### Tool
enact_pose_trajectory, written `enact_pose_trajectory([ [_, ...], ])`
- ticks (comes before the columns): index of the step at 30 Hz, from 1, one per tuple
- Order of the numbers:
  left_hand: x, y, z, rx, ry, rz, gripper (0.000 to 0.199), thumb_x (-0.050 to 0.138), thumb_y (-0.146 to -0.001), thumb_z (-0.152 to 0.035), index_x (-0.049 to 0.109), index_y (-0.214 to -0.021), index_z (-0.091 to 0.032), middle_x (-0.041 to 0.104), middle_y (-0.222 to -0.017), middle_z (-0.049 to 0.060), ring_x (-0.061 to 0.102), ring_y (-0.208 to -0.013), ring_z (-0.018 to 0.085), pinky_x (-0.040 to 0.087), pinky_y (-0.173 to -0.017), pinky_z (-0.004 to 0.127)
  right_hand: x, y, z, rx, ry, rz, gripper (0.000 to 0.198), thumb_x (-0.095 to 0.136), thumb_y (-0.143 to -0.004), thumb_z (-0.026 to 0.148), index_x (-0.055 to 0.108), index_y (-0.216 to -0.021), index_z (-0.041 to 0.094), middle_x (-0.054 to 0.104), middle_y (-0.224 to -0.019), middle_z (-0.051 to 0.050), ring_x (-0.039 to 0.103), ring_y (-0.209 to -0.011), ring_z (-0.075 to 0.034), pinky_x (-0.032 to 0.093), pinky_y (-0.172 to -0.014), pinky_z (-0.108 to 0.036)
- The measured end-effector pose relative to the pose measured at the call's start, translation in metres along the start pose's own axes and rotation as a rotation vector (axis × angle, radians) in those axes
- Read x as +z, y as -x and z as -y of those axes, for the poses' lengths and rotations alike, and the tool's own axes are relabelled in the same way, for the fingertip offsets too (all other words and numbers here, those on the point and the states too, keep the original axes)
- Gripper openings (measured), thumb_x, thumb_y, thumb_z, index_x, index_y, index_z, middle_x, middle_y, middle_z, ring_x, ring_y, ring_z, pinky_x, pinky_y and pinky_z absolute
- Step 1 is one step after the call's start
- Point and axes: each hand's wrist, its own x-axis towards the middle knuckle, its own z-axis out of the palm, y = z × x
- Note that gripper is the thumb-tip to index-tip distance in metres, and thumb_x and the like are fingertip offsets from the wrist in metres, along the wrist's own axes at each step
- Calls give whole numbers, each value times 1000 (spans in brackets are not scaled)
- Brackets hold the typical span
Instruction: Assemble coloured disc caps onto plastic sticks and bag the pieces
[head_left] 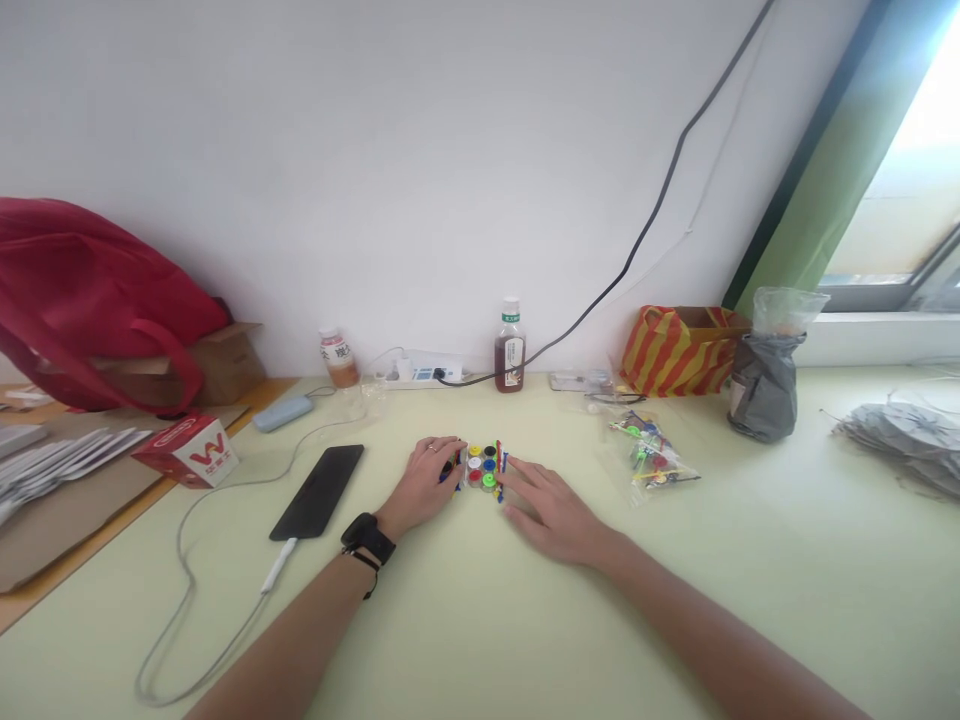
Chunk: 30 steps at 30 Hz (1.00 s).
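Observation:
A small group of round coloured pieces (482, 466) lies on the table before me: yellow, black, white, blue, red and green, set close together in rows. Thin pieces in red, green, blue and yellow (502, 474) stand along its right edge. My left hand (429, 474), a ring on one finger, arches over the left end of the group, with bits of dark and blue under its fingertips. From the right, my right hand (551, 510) lies low with fingers stretched out and apart, its fingertips at the group's right edge. Neither hand visibly grasps a piece.
Right of my hands lies a clear bag of small coloured parts (651, 455). A black phone (318, 492) on a white cable (187, 560) lies at left, near a red box (187, 452). Along the wall stand a dark bottle (510, 350), a power strip (424, 372) and a striped bag (671, 350).

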Motion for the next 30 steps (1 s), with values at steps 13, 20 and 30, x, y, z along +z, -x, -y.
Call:
enact_pose_trajectory([
  [13,-7,7,-30,177,30,-67,21,71,-90,-35,77,-108,-26,68,-123,8,51,-124,30,45,-108,50,4,5,-17,-60,-1,-55,50,47,-105,36,47,-155,27,48,-157,-10,42,-146,-29,37,-120,-51],
  [20,-9,3,-28,177,62,-80,10,73,-89,-32,79,-96,-26,70,-118,7,52,-121,29,47,-103,47,6,1,-15,-48,-7,-88,53,49,-104,34,46,-154,20,51,-153,-13,44,-143,-29,38,-120,-48],
  [30,-14,14,-57,228,163,85,13,67,-94,-35,73,-96,-24,72,-97,5,63,-98,23,51,-91,37,10,4,-16,-66,-11,-163,45,54,-102,32,56,-146,23,57,-145,-13,50,-137,-30,44,-114,-49],
])
